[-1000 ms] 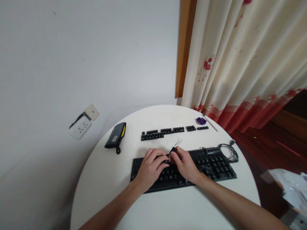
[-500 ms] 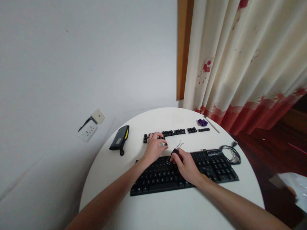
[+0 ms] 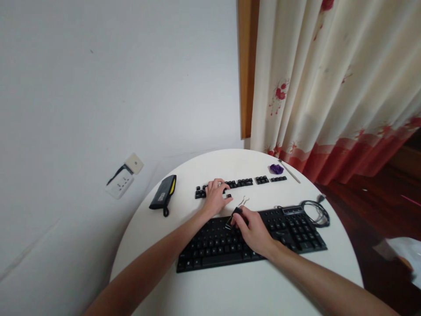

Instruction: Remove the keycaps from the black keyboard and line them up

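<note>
While your right hand (image 3: 255, 228) clasps the wire puller (image 3: 236, 211), your left hand (image 3: 215, 200) curves half-open beside a keycap (image 3: 229, 195) — I can't tell if it's held.

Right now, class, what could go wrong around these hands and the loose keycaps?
The left hand reaches over the keycap rows, so its fingers might knock caps out of line.
The wire tool in the right hand points down over the keyboard, so a slip could scratch it.
The coiled cable lies near the table edge and might get snagged.
</note>
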### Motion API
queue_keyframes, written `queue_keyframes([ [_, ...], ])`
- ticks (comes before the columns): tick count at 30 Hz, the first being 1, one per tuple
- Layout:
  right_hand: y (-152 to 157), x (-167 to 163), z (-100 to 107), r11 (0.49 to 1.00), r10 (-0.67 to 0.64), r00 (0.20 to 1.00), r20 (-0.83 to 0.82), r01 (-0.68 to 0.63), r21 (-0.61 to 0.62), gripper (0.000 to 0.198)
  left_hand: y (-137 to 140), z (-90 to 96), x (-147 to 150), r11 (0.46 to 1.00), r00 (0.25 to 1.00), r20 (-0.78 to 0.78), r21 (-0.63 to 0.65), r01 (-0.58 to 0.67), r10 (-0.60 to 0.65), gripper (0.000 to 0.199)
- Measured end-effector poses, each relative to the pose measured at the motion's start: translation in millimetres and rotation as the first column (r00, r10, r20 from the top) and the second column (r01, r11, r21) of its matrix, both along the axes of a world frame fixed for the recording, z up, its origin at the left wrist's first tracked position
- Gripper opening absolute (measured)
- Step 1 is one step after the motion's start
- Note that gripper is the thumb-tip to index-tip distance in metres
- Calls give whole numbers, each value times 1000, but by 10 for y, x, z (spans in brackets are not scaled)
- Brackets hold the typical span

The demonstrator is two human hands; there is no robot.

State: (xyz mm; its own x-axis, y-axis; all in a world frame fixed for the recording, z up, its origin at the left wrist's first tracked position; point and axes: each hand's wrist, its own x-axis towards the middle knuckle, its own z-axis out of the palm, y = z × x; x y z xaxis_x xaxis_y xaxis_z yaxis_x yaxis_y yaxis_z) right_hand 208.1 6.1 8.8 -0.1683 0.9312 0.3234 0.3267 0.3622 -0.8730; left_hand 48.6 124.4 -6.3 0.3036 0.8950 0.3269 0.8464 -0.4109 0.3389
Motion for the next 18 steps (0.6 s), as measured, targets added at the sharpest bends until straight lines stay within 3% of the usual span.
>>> queue_keyframes([
  [18, -17, -9, -16, 1000, 27, 1000, 9, -27, 1, 24, 170, 35, -61, 997, 995, -58, 33, -76, 78, 50],
])
